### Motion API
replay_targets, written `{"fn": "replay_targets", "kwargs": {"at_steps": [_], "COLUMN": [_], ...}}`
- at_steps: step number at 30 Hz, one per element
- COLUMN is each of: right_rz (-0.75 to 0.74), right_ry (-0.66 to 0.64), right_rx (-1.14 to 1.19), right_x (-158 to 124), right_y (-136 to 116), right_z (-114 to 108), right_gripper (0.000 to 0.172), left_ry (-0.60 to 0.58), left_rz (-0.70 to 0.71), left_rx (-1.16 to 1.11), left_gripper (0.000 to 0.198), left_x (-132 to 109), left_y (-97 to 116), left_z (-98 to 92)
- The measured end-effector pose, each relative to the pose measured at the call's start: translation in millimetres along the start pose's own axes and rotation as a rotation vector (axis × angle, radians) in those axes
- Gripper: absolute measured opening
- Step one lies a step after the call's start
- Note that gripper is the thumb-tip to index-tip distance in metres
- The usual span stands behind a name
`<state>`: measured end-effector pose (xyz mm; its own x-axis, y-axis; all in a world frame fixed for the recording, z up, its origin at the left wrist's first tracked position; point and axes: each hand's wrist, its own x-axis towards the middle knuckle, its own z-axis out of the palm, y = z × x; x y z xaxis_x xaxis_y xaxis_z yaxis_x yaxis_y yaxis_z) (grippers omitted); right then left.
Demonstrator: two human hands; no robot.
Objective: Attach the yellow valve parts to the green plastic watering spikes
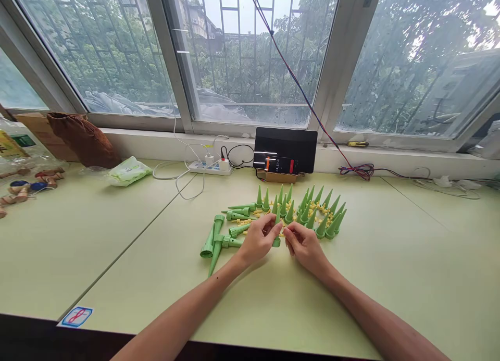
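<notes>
My left hand (258, 239) is closed round a green plastic cone spike (277, 218), which stands upright with its point at the top and its wider collar below my fingers. Close against it, my right hand (307, 245) pinches a small yellow piece (283, 228), mostly covered by the fingertips. Behind both hands, many green spikes (331, 229) stand point-up in loose rows and a ring. Small yellow pieces (320, 207) lie scattered among them. To the left of my left hand, several more green spikes (217, 241) lie on their sides, some with open collars showing.
A tablet (299, 140) leans at the windowsill, with a lit phone (280, 165) before it. Left of it are a power strip (211, 167) and white cables. A wipes packet (128, 172), a brown pouch (84, 140) and wooden pieces (19, 193) lie far left. Coiled wires (361, 171) rest back right.
</notes>
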<state>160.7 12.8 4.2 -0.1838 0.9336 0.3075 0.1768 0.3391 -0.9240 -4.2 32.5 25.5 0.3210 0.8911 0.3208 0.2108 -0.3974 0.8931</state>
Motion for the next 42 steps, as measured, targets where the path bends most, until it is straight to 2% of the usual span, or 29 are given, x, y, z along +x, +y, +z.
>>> {"fn": "replay_targets", "kwargs": {"at_steps": [9,14,19,23,29,34,36,39,42], "right_rz": [0.064,0.119,0.136,0.07,-0.057,-0.137,-0.167,-0.196,-0.212], "right_ry": [0.001,-0.028,-0.001,0.03,0.031,-0.002,-0.021,-0.025,-0.018], "right_rx": [0.018,0.09,0.124,0.049,-0.101,-0.199,-0.219,-0.268,-0.314], "right_x": [0.1,0.1,-0.3,-1.3,-0.5,1.4,1.8,2.3,2.4], "right_y": [-4.6,-9.8,-6.4,-3.7,-5.6,-2.9,-1.1,1.1,2.2], "right_z": [0.0,0.1,2.2,3.4,0.8,-1.3,-2.3,-3.7,-3.9], "right_gripper": [0.04,0.039,0.035,0.03,0.029,0.027,0.025,0.025,0.026], "left_ry": [-0.029,-0.031,-0.022,0.001,0.058,0.088,0.078,0.065,0.051], "left_rz": [0.068,0.1,0.096,0.039,-0.09,-0.321,-0.373,-0.394,-0.344], "left_rx": [0.127,0.184,0.194,0.116,-0.183,-0.28,-0.295,-0.288,-0.246], "left_gripper": [0.034,0.031,0.032,0.031,0.039,0.044,0.045,0.044,0.044], "left_x": [-5.2,-7.6,-7.8,-6.5,-0.7,0.5,-0.1,-1.1,-1.3], "left_y": [-4.1,-3.7,-1.0,-1.1,4.7,11.4,12.4,13.1,12.6], "left_z": [1.1,1.7,2.3,3.4,3.5,-0.8,-2.1,-2.8,-2.4]}}
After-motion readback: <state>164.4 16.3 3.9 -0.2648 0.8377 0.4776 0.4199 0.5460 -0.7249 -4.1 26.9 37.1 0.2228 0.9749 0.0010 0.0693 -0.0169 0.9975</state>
